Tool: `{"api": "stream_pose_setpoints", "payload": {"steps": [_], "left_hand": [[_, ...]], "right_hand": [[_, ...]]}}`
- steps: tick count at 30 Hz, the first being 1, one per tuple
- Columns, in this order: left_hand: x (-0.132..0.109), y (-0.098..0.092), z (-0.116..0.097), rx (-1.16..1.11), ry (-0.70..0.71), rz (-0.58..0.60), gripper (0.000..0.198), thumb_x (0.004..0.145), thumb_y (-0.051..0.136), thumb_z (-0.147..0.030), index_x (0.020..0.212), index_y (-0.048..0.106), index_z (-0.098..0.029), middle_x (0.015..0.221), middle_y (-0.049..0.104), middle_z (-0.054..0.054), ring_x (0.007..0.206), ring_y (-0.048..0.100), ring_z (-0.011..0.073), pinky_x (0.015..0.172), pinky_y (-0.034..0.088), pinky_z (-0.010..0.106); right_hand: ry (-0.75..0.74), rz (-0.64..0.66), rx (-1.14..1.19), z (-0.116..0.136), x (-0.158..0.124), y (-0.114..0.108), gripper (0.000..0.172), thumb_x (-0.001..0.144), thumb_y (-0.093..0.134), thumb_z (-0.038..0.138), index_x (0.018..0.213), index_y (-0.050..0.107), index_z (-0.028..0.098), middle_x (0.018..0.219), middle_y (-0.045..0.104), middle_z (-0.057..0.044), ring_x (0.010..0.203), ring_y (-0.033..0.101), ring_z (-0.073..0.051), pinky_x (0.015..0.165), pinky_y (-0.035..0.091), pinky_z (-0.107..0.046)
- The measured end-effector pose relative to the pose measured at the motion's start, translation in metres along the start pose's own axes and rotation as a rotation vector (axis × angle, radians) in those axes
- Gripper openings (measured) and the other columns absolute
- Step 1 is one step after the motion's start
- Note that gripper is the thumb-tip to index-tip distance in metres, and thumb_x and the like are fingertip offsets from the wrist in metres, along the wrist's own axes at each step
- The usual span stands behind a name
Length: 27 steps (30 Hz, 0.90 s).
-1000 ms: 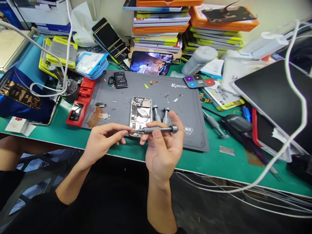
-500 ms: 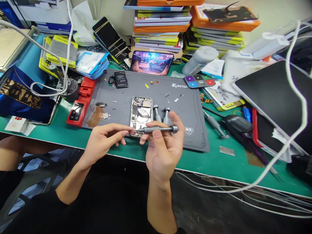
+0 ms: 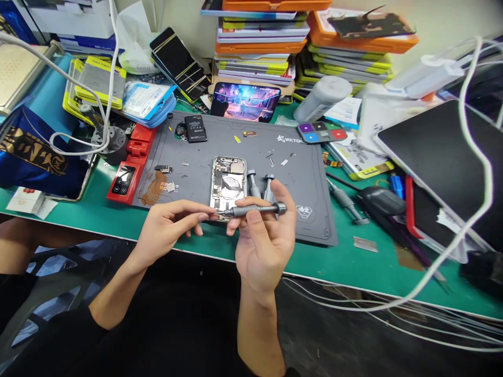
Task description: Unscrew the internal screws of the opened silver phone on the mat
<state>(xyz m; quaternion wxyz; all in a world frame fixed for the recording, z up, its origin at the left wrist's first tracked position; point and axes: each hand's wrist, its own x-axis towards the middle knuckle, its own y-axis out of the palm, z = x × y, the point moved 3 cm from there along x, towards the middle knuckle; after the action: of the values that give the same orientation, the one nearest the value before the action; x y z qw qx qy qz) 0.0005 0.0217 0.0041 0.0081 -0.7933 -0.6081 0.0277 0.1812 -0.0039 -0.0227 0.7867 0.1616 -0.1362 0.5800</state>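
Observation:
Near the table's front edge, my right hand (image 3: 263,241) holds a grey precision screwdriver (image 3: 245,210) almost level, its tip pointing left. At that tip, the thumb and fingertips of my left hand (image 3: 173,222) are pinched together; anything tiny between them is too small to make out. Just behind the screwdriver lies an opened phone (image 3: 229,180) with its inner parts exposed; its lower end is partly hidden by my hands. Two more grey screwdrivers (image 3: 253,183) lie on the mat to the right of the phone, partly covered by my right hand.
Small parts and a black battery (image 3: 195,129) lie on the grey mat (image 3: 188,183). Behind it, a lit phone (image 3: 245,101) leans against stacked boxes (image 3: 261,47). A red device (image 3: 124,180) stands left; another screwdriver (image 3: 348,200) and a white cable (image 3: 481,157) are right.
The picture on the lit phone's screen is different. Both hands and the screwdriver stay nearly where they were.

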Motion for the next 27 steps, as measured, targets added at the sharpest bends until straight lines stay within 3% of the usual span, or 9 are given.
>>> {"api": "stream_pose_setpoints", "payload": {"steps": [10,14,17,20,21,23,27], "left_hand": [[0.000,0.000,0.001,0.003,-0.001,0.013,0.016,0.098,0.078,-0.027,0.109,0.089,-0.021,0.098,0.087,0.009,0.065,0.074,0.0125,0.056,0.056,0.020],[0.000,0.002,0.000,-0.017,0.022,-0.011,0.028,0.102,0.076,-0.032,0.126,0.084,-0.022,0.110,0.086,0.010,0.072,0.075,0.0135,0.060,0.059,0.022],[0.000,0.003,0.001,-0.063,0.047,-0.030,0.030,0.107,0.069,-0.035,0.132,0.080,-0.021,0.112,0.086,0.009,0.077,0.074,0.0128,0.065,0.060,0.022],[0.000,0.001,0.004,-0.154,0.083,-0.071,0.025,0.110,0.064,-0.038,0.120,0.076,-0.019,0.095,0.083,0.006,0.073,0.072,0.0123,0.064,0.057,0.022],[0.000,0.001,0.005,-0.188,0.098,-0.089,0.023,0.111,0.063,-0.040,0.116,0.074,-0.019,0.089,0.080,0.004,0.070,0.071,0.0122,0.063,0.056,0.023],[0.000,-0.001,0.007,-0.242,0.123,-0.121,0.021,0.111,0.063,-0.040,0.111,0.070,-0.020,0.081,0.075,0.001,0.067,0.068,0.0117,0.062,0.054,0.023],[0.000,-0.001,0.008,-0.272,0.131,-0.110,0.016,0.111,0.062,-0.037,0.113,0.068,-0.021,0.078,0.071,-0.001,0.065,0.064,0.0107,0.062,0.052,0.022]], "right_hand": [[0.064,-0.023,0.076,-0.005,-0.001,-0.001,0.054,0.107,0.053,0.024,0.160,0.046,0.035,0.106,0.073,-0.004,0.057,0.060,-0.010,0.050,0.054,-0.026],[0.030,-0.101,0.086,-0.003,0.001,-0.003,0.050,0.108,0.052,0.022,0.157,0.051,0.033,0.105,0.070,-0.003,0.057,0.059,-0.008,0.050,0.055,-0.022],[-0.082,-0.219,0.021,0.008,0.005,-0.004,0.054,0.107,0.056,0.018,0.158,0.049,0.035,0.101,0.069,-0.001,0.056,0.058,-0.007,0.050,0.057,-0.021],[-0.327,-0.269,-0.195,0.019,0.011,-0.002,0.069,0.102,0.066,0.016,0.162,0.041,0.039,0.100,0.065,-0.001,0.064,0.065,-0.011,0.049,0.059,-0.023],[-0.429,-0.271,-0.279,0.021,0.012,-0.001,0.067,0.100,0.070,0.017,0.159,0.046,0.039,0.108,0.063,-0.003,0.073,0.071,-0.013,0.051,0.061,-0.025],[-0.564,-0.145,-0.394,0.018,0.014,0.003,0.062,0.100,0.072,0.021,0.156,0.048,0.036,0.121,0.060,-0.006,0.079,0.074,-0.013,0.058,0.066,-0.027],[-0.660,-0.049,-0.488,0.007,0.011,0.004,0.067,0.100,0.072,0.020,0.160,0.042,0.033,0.118,0.065,-0.005,0.080,0.076,-0.014,0.069,0.072,-0.034]]}}
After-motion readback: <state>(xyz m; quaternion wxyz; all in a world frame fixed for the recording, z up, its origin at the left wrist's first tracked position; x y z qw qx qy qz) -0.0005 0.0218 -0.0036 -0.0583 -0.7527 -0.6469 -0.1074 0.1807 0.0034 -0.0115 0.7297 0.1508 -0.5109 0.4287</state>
